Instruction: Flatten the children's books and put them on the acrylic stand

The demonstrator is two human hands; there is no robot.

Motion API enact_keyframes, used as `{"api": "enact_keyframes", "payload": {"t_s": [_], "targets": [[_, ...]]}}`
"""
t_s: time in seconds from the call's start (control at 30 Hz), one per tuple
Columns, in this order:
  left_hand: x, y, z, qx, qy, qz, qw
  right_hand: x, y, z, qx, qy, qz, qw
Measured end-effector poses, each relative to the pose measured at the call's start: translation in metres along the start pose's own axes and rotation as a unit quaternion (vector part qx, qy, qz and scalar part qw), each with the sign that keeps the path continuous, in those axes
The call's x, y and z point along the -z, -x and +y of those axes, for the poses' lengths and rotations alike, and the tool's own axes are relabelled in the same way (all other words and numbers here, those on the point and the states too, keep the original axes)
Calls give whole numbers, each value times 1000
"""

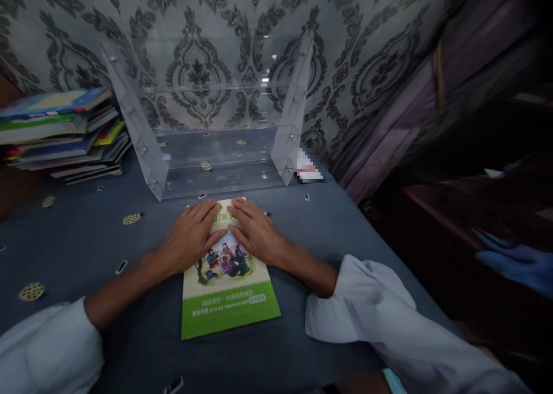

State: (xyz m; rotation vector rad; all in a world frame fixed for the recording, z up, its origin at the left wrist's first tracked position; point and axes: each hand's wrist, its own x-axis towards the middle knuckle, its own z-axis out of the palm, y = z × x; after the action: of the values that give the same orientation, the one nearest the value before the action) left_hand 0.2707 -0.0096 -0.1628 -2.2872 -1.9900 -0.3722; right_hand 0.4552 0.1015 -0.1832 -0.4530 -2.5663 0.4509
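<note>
A book [231, 302] with a cream and green cover lies shut on the table, a picture of seated figures in its middle. My left hand [194, 233] rests flat over its upper left part, fingers stretched out. On the upper right part lies my right hand [254, 230], also flat with fingers extended. Both hands touch the cover, and the title between them is partly hidden. Just beyond the book's top edge stands a clear acrylic rack [216, 146] with shelves and two slanted side panels.
A stack of books [64, 135] stands at the left back. The dark blue tablecloth [142, 336] bears pineapple prints. Patterned wallpaper [199, 65] rises behind the rack. A small white item [309, 168], blurred out, sits right of the rack. A purple curtain [397, 117] hangs past the table's right edge.
</note>
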Motion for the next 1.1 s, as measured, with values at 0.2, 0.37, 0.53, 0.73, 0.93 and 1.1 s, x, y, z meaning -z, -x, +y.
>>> {"api": "enact_keyframes", "payload": {"t_s": [0.2,0.37,0.53,0.73,0.93,1.1], "targets": [[-2,-8,3,-38,-8,10,999,1,-1,2,2,-3,-13,1000],[0,-13,4,-44,-18,10,999,6,0,5,23,-3,-39,999],[1,-20,5,-49,-11,-2,999,8,3,7,18,-5,-19,1000],[0,-27,7,-56,-10,-14,998,12,17,9,15,-10,0,1000],[0,-39,15,-81,-3,-27,996,18,27,8,10,-16,8,1000],[-6,-46,15,-97,25,-35,994,20,30,9,12,-25,17,999]]}}
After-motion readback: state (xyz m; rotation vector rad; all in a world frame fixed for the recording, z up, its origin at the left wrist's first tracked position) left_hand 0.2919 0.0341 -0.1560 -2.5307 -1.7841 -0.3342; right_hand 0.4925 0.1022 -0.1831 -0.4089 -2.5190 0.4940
